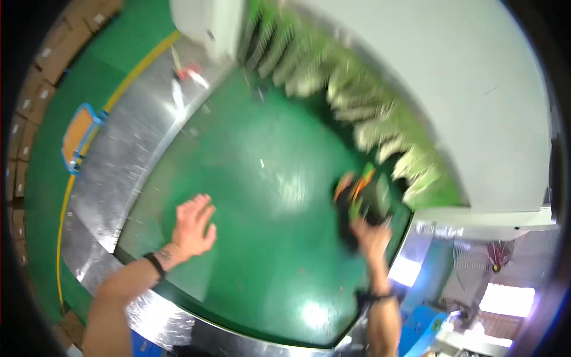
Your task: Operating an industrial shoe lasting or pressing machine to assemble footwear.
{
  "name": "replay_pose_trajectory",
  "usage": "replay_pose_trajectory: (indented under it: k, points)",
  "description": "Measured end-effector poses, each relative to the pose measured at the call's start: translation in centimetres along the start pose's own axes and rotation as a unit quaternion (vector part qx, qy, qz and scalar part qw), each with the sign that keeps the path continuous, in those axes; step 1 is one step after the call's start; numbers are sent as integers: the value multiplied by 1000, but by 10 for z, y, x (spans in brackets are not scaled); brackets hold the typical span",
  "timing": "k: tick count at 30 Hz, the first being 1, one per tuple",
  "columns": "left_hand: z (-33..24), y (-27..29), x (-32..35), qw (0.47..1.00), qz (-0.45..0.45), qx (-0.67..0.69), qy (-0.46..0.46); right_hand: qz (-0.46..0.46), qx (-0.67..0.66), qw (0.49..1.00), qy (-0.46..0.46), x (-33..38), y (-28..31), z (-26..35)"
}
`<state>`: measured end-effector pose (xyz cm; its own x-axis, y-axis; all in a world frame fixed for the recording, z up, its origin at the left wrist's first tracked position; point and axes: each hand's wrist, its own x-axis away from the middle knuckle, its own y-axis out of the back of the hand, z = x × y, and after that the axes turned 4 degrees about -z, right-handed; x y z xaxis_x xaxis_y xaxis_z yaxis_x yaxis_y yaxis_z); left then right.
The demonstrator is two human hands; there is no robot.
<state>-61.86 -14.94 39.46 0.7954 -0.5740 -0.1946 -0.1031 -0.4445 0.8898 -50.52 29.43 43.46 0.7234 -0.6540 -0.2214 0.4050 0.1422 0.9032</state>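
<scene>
Right hand's grip (pixel 372 237) pinching one blurred black, orange and green object (pixel 360 199) at its twelve o'clock, left hand (pixel 193 225) spread flat on glossy green belt surface (pixel 262 178).

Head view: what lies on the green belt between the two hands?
Nothing: in the head view, the stretch of green belt between the left hand and the right hand, which touches a blurred dark item, is bare.
</scene>
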Motion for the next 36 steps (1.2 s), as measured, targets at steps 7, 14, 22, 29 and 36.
replay_pose_trajectory:
  k: [7,14,22,29,36]
  points:
    - [-68,21,-4,845,97,418,318,283,-241,808,-457,315,171,160]
    - [-238,123,107,500,678,479,247,194,-149,948,203,336,328,120]
    - [-282,194,164,413,597,665,177,-23,-617,753,-227,500,354,132]
    - [-379,142,243,423,574,701,33,-126,-562,775,-261,566,399,80]
    - [-481,100,296,365,565,714,196,-243,-515,729,-381,604,425,5]
